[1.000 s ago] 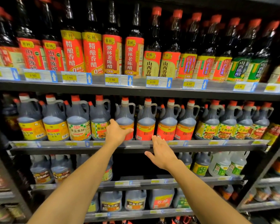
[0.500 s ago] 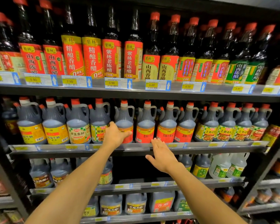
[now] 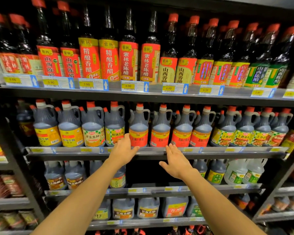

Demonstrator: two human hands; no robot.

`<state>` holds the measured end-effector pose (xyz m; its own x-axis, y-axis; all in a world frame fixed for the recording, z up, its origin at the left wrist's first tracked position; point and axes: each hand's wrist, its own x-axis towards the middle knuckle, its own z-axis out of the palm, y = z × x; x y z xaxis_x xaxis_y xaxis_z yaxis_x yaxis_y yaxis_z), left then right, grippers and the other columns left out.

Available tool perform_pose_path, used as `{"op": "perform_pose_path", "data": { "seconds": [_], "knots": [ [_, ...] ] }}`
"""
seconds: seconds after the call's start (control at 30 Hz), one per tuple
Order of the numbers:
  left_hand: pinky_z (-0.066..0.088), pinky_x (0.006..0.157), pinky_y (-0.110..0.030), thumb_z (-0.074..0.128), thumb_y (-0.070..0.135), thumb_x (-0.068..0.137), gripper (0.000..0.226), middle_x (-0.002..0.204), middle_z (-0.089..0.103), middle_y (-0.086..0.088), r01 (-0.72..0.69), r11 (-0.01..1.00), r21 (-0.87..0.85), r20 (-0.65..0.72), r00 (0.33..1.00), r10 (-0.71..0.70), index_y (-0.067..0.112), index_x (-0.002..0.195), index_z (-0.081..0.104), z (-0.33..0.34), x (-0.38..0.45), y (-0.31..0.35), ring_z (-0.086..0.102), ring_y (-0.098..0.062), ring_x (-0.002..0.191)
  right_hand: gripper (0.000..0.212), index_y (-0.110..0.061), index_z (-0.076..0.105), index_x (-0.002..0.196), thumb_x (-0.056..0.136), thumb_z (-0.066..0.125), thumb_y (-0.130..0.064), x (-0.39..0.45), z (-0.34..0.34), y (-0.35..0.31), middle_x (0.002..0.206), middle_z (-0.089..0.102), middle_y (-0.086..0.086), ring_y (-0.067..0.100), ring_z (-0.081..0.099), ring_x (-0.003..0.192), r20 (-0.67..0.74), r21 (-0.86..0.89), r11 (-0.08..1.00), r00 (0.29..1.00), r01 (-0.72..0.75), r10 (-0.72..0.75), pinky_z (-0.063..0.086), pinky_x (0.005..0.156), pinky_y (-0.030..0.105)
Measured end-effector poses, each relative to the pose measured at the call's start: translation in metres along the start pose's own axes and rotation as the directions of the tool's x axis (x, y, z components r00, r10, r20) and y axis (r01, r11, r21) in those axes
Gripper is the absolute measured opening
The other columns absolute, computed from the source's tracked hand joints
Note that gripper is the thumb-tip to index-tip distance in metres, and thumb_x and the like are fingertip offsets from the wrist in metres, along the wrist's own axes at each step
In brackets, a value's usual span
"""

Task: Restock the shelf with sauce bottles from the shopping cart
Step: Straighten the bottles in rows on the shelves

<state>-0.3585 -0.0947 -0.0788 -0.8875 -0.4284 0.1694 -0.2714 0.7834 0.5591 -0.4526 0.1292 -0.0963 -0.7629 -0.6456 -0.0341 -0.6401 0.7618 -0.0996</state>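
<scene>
My left hand (image 3: 124,150) grips the base of a red-labelled soy sauce jug (image 3: 138,128) standing at the front edge of the middle shelf (image 3: 210,152). My right hand (image 3: 176,162) hovers just below that edge, fingers straight and lightly spread, holding nothing.

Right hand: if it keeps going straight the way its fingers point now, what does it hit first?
Probably the shelf's front price rail; the right hand has its fingertips at its edge, red-labelled jugs just above and behind. Depth is unclear.
</scene>
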Motion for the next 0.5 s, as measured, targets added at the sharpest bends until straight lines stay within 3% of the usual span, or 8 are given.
{"op": "perform_pose_path", "data": {
  "seconds": [0.07,0.17,0.23,0.33,0.43,0.5],
  "knots": [
    [0.054,0.091,-0.047,0.061,0.046,0.098,0.062,0.128,0.062,-0.013,-0.076,0.982,0.172,0.063,0.996,0.066,0.008,0.142,0.040,-0.001,-0.012,-0.009,0.061,-0.033,0.116,0.084,-0.003,-0.001,0.162,0.106,0.041,-0.050,-0.005,0.000,-0.005,0.171,-0.007,0.015,0.028,-0.004,0.159,0.020,0.006,1.000,1.000,-0.008,0.008,0.003,0.128,0.038],
    [0.043,0.111,-0.042,0.055,0.046,0.101,0.071,0.153,0.045,-0.014,-0.208,0.886,0.415,0.186,0.972,0.141,0.006,0.154,0.032,-0.002,-0.025,-0.018,0.045,-0.031,0.140,0.085,-0.003,-0.001,0.162,0.106,0.041,-0.052,-0.014,0.001,-0.012,0.171,-0.005,0.015,0.028,-0.002,0.159,0.042,-0.004,1.000,0.999,-0.010,0.011,0.006,0.129,0.040],
    [0.034,0.117,-0.041,0.053,0.047,0.102,0.072,0.159,0.037,-0.013,-0.252,0.836,0.488,0.225,0.961,0.158,0.007,0.156,0.029,-0.007,-0.032,-0.022,0.036,-0.030,0.146,0.087,-0.003,-0.001,0.162,0.105,0.040,-0.055,-0.019,0.001,-0.018,0.171,-0.004,0.015,0.028,-0.003,0.159,0.053,-0.018,1.000,0.998,-0.012,0.013,0.005,0.129,0.041],
    [0.027,0.121,-0.047,0.049,0.050,0.102,0.073,0.163,0.032,-0.013,-0.254,0.781,0.571,0.267,0.957,0.116,0.007,0.157,0.027,-0.019,-0.048,-0.024,0.030,-0.030,0.150,0.092,-0.005,0.002,0.163,0.102,0.037,-0.064,-0.027,-0.003,-0.028,0.171,-0.002,0.015,0.028,-0.002,0.159,0.056,-0.044,0.999,0.998,-0.003,0.006,0.007,0.129,0.043],
    [0.010,0.126,-0.054,0.043,0.054,0.104,0.081,0.171,0.010,-0.011,-0.223,0.764,0.606,0.338,0.941,0.006,0.007,0.162,0.011,-0.033,-0.069,-0.027,0.009,-0.028,0.158,0.095,-0.006,0.004,0.163,0.099,0.035,-0.069,-0.038,-0.009,-0.041,0.171,-0.002,0.014,0.028,-0.002,0.159,0.071,-0.085,0.996,0.997,0.034,-0.028,0.008,0.129,0.045],
    [0.008,0.126,-0.056,0.040,0.059,0.103,0.086,0.172,0.003,-0.010,-0.187,0.749,0.635,0.332,0.942,-0.046,0.009,0.163,0.005,-0.041,-0.085,-0.032,0.003,-0.027,0.159,0.095,-0.007,0.006,0.163,0.099,0.034,-0.070,-0.049,-0.011,-0.049,0.171,-0.001,0.013,0.027,-0.002,0.159,0.067,-0.084,0.995,0.996,0.061,-0.056,0.008,0.129,0.045]
  ]
}}
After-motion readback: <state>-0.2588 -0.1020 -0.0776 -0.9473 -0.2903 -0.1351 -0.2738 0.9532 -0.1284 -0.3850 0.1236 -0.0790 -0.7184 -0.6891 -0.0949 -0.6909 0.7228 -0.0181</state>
